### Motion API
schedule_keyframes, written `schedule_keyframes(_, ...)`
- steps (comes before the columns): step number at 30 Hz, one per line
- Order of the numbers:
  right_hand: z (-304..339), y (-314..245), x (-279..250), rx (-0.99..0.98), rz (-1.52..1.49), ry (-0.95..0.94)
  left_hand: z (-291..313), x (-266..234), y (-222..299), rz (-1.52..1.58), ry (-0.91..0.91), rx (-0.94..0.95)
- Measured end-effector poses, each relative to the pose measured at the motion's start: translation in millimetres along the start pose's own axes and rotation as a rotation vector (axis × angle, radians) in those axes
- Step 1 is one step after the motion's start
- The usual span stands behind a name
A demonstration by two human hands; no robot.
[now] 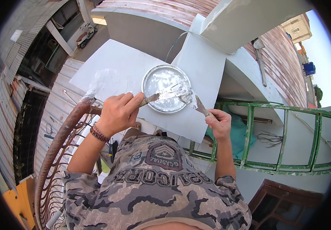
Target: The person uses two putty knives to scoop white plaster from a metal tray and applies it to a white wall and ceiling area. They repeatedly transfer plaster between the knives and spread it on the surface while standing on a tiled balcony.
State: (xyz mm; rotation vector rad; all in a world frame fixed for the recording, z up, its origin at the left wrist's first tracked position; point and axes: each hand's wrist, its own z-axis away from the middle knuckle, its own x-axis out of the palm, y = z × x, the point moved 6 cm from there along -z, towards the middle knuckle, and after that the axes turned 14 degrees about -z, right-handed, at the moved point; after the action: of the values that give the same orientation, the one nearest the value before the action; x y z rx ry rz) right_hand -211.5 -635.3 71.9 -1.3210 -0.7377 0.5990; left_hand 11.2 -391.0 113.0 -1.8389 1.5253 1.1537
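Observation:
In front of me a round metal lid or shallow pan (147, 78), smeared with white paste, sits on a white slab (129, 67). My left hand (120, 112) is closed round the handle of a putty knife (153, 98), its blade reaching over the pan. A second putty knife (200, 105) is gripped in my right hand (220, 123) at the pan's right edge, its blade tilted toward the paste. A lump of white paste (187, 97) lies between the two blades and hides their tips.
A green ladder (278, 138) lies sideways at the right, with teal cloth (238, 134) behind it. A rusty curved railing (58, 142) runs along my left. Over the slab's far right juts a white beam (246, 23). Corrugated roofing (67, 90) stretches out below left.

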Motion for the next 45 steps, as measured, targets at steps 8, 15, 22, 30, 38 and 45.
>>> schedule_keyframes(8,5,-17,-7,-0.169,-0.089,0.040,13,11,-35,0.324,0.039,-0.441)
schedule_keyframes(15,13,-15,2,-0.047,0.429,0.123,28,44,-32,0.552,-0.132,-0.825)
schedule_keyframes(22,-6,-14,15,0.011,0.734,-0.032,-8,71,-14,0.393,-0.024,-0.737)
schedule_keyframes(30,-13,-7,38,-0.046,0.766,-0.089,-22,86,-33,0.369,-0.198,-0.698)
schedule_keyframes(38,-53,2,22,-0.050,0.616,-0.028,-21,80,-27,0.406,-0.142,-0.687)
schedule_keyframes(45,-90,-27,19,-0.017,0.844,-0.172,-17,86,-25,0.393,-0.242,-0.762)
